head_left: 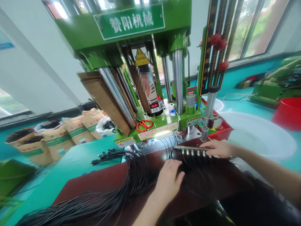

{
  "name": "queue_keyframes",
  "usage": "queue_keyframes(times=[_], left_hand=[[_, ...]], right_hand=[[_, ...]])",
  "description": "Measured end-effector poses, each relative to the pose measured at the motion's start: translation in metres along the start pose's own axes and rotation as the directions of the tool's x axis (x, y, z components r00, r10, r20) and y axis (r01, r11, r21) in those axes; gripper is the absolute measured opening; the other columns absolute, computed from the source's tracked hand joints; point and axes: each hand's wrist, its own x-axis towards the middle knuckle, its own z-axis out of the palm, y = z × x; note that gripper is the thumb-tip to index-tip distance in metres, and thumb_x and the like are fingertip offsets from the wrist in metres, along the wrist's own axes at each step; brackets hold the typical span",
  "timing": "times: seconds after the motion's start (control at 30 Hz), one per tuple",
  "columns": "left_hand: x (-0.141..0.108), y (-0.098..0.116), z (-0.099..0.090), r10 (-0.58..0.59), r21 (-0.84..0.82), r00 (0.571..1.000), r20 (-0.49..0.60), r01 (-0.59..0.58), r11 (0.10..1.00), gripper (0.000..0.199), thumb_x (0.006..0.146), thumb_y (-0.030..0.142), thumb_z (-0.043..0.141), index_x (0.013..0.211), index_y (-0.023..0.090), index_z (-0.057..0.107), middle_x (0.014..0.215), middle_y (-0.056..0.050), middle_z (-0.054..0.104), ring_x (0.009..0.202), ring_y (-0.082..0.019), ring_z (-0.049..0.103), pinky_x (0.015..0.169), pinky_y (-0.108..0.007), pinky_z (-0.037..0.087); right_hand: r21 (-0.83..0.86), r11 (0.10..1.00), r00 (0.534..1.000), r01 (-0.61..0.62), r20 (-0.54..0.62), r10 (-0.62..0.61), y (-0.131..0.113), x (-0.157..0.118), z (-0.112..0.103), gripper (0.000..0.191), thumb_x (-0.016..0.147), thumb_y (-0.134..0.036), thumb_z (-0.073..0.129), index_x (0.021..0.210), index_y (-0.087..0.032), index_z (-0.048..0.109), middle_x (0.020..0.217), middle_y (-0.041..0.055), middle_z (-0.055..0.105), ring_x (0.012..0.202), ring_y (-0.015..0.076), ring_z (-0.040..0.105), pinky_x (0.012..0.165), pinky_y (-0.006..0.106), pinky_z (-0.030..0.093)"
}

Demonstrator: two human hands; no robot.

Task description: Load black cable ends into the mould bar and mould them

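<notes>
My left hand is over the dark red table, its thumb apart from the fingers, beside several thin black cables that run down from the green press. What its fingertips touch is hidden. My right hand has its fingers closed on the right end of a metal bar with a row of small metal pieces along it. A large bundle of black cables lies across the table to the left, its connector ends beyond the table's far edge.
Red-handled scissors, a blue tape roll and a can rest on the press. Paper sacks stand at the left. A red tray and white tub are at the right.
</notes>
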Motion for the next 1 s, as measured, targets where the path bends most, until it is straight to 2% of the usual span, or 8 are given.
queue_keyframes(times=[0.07,0.17,0.33,0.43,0.57,0.73,0.83,1.0], left_hand=[[-0.003,-0.011,-0.012,-0.086,-0.082,0.995,-0.049,0.082,0.993,0.026,0.080,0.022,0.046,0.104,0.020,0.055,0.101,-0.007,0.060,0.096,-0.019,0.053,0.089,-0.039,0.043],[-0.003,-0.027,-0.025,-0.212,-0.206,0.973,-0.094,0.190,0.960,0.022,0.079,0.024,0.046,0.097,0.020,0.058,0.096,-0.006,0.062,0.089,-0.018,0.056,0.083,-0.035,0.045],[-0.002,-0.046,-0.028,-0.340,-0.352,0.931,-0.135,0.276,0.894,0.023,0.078,0.032,0.048,0.092,0.019,0.060,0.093,-0.005,0.064,0.080,-0.017,0.059,0.077,-0.034,0.047],[-0.003,-0.053,-0.023,-0.339,-0.334,0.932,-0.126,0.282,0.899,0.023,0.078,0.033,0.048,0.093,0.019,0.059,0.093,-0.006,0.063,0.083,-0.018,0.059,0.077,-0.034,0.047],[-0.008,-0.059,-0.017,-0.269,-0.214,0.948,-0.172,0.231,0.949,0.023,0.080,0.030,0.045,0.097,0.019,0.056,0.098,-0.007,0.060,0.092,-0.020,0.057,0.083,-0.036,0.045],[-0.013,-0.062,-0.011,-0.189,-0.137,0.961,-0.203,0.163,0.977,0.021,0.082,0.028,0.043,0.098,0.020,0.055,0.100,-0.008,0.060,0.096,-0.020,0.056,0.087,-0.038,0.044],[-0.012,-0.062,-0.009,-0.178,-0.143,0.964,-0.199,0.151,0.978,0.021,0.082,0.029,0.043,0.096,0.020,0.056,0.098,-0.007,0.060,0.093,-0.020,0.057,0.084,-0.036,0.046],[-0.011,-0.059,-0.007,-0.193,-0.141,0.960,-0.202,0.166,0.976,0.019,0.082,0.029,0.044,0.093,0.019,0.056,0.092,-0.005,0.061,0.084,-0.018,0.059,0.075,-0.031,0.049]], right_hand=[[-0.154,0.987,0.989,0.043,0.146,-0.020,-0.012,0.017,-0.002,0.035,0.077,-0.028,0.046,0.106,-0.015,0.058,0.067,0.0031,0.060,0.040,0.0081,0.044,0.032,0.016,0.028],[-0.368,0.897,0.957,0.245,0.242,-0.162,-0.030,0.045,0.000,0.027,0.077,-0.022,0.041,0.090,-0.011,0.063,0.066,0.0033,0.059,0.047,0.0106,0.049,0.042,0.019,0.036],[-0.456,0.815,0.930,0.359,0.247,-0.272,-0.041,0.089,0.018,0.018,0.068,-0.014,0.051,0.077,-0.012,0.066,0.075,0.0041,0.059,0.069,0.0156,0.052,0.064,0.024,0.040],[-0.502,0.774,0.923,0.385,0.220,-0.316,-0.043,0.100,0.028,0.019,0.067,-0.011,0.053,0.080,-0.014,0.066,0.082,0.0053,0.059,0.078,0.0175,0.052,0.073,0.026,0.039],[-0.567,0.742,0.925,0.357,0.107,-0.363,-0.045,0.074,0.020,0.027,0.072,-0.009,0.048,0.094,-0.015,0.062,0.099,0.0088,0.055,0.093,0.0206,0.048,0.085,0.032,0.034],[-0.593,0.763,0.964,0.258,0.107,-0.243,-0.015,-0.002,-0.005,0.023,0.065,-0.003,0.044,0.069,-0.016,0.063,0.069,0.0028,0.060,0.066,0.0149,0.054,0.066,0.024,0.039],[-0.628,0.764,0.983,0.149,0.014,-0.181,0.010,-0.035,-0.010,0.024,0.064,-0.004,0.043,0.069,-0.018,0.062,0.069,0.0029,0.061,0.065,0.0147,0.054,0.063,0.024,0.040],[-0.723,0.684,0.955,0.099,-0.125,-0.270,0.034,-0.045,-0.004,0.020,0.079,-0.013,0.040,0.077,-0.018,0.060,0.078,0.0050,0.058,0.070,0.0158,0.054,0.065,0.026,0.040]])
